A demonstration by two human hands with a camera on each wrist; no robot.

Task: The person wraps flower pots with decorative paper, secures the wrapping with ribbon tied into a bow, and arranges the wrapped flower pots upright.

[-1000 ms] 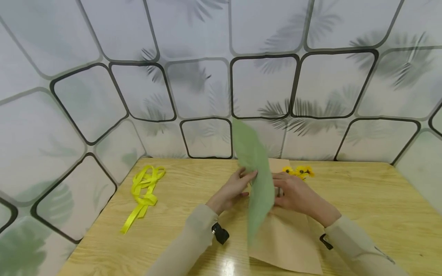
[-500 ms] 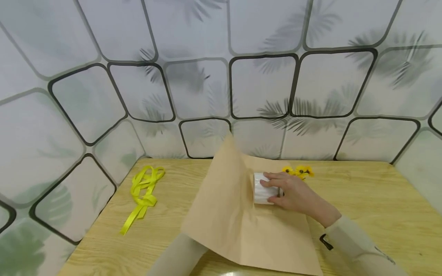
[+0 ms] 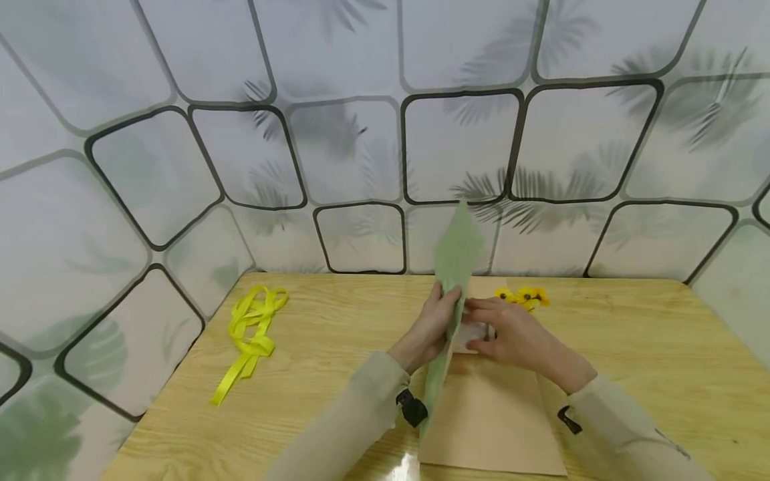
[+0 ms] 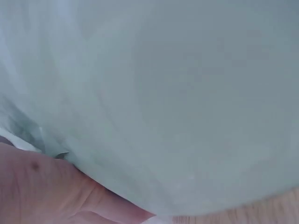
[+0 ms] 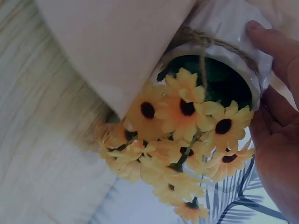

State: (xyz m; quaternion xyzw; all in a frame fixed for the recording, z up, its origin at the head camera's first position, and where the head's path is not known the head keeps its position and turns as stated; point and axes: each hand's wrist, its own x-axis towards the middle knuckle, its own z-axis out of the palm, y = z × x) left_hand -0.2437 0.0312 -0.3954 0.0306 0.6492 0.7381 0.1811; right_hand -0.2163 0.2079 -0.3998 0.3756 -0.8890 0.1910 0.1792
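Observation:
A sheet of wrapping paper, brown inside (image 3: 496, 427) and pale green outside (image 3: 460, 247), lies partly on the table with its left part raised upright. My left hand (image 3: 428, 331) presses that raised part from the green side, fingers mostly straight. Green paper (image 4: 187, 93) fills most of the left wrist view. On the brown side, my right hand (image 3: 523, 337) holds a white flowerpot (image 5: 224, 32) lying on its side, with twine tied round it. Yellow flowers (image 5: 187, 107) with dark centres stick out of its mouth. The raised paper hides part of the pot in the head view.
A loose bundle of yellow ribbon (image 3: 255, 334) lies at the left of the wooden table (image 3: 337, 307). A patterned curtain-like backdrop (image 3: 349, 153) stands behind and beside the table.
The paper's left part first stood up, swung leftward to show its brown side, and now stands upright again against the pot. My left hand moved with it; the right hand stayed on the pot.

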